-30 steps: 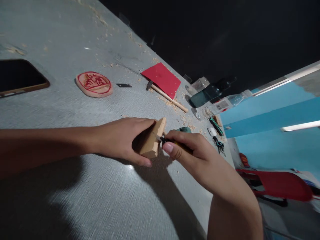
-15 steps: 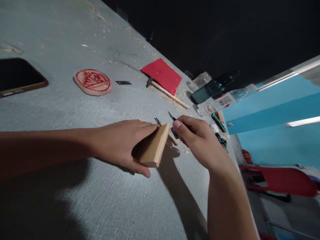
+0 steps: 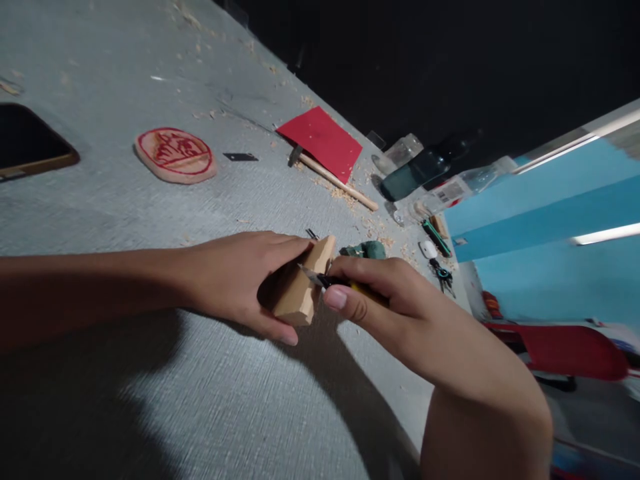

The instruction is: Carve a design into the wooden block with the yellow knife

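My left hand (image 3: 240,280) grips a pale wooden block (image 3: 300,290) above the grey table, thumb and fingers on either side of it. In my right hand (image 3: 385,303) is a utility knife (image 3: 327,280) with a black and yellow handle. Its blade lies over the near face of the block, the tip pointing left; whether it touches the wood I cannot tell. Behind the block shows the metal tip of a tool (image 3: 312,234), mostly hidden. A dark green bundle (image 3: 367,250) rests beyond my right fingers.
On the table (image 3: 210,413) lie a phone (image 3: 30,143), a round red-marked wooden piece (image 3: 175,155), a dark blade (image 3: 241,157), a red sheet (image 3: 323,143) and a hammer (image 3: 335,179) among shavings. Bottles (image 3: 415,173) and keys (image 3: 443,273) are at the right. A red chair (image 3: 575,350) stands beyond.
My right hand has turned and brought the knife leftward over the block. The green bundle shows more fully now. My left hand still holds the block, its position almost unchanged.
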`<state>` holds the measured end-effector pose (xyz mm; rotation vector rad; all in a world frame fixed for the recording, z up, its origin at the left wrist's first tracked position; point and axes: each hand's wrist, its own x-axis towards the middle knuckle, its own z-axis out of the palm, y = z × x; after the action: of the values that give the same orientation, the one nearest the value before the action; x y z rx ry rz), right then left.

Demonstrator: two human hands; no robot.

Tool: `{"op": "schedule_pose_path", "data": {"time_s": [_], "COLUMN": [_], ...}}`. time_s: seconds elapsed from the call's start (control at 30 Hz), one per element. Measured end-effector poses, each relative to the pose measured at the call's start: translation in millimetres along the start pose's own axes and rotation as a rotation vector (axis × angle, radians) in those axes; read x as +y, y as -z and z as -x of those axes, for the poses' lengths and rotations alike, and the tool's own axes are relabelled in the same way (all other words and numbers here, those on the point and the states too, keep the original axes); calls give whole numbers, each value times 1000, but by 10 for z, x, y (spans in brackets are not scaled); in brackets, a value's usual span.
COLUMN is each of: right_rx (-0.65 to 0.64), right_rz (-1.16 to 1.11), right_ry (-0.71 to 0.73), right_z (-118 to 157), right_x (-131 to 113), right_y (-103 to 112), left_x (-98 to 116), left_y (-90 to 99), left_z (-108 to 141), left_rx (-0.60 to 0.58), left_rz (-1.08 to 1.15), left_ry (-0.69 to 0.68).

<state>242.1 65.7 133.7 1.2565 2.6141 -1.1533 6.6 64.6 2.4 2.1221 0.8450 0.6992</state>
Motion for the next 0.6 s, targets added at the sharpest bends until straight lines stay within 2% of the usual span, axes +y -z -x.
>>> {"op": "schedule_pose_path", "data": {"time_s": [0.33,0.5,0.6], "right_rx": [14,155,171], "right_rz": [-277,-214,-182], "right_ry": [-30,-20,-24], "right_z": [-154,-208,-218], "right_x": [193,277,296], "right_y": [19,-13,-18], "left_x": [13,15,15], "left_y": [-6,-14,-17], "left_z": [5,-2,-12], "left_rx": [0,2,-1], "left_rz": [14,-45,-49], "left_ry": [6,25,22]}}
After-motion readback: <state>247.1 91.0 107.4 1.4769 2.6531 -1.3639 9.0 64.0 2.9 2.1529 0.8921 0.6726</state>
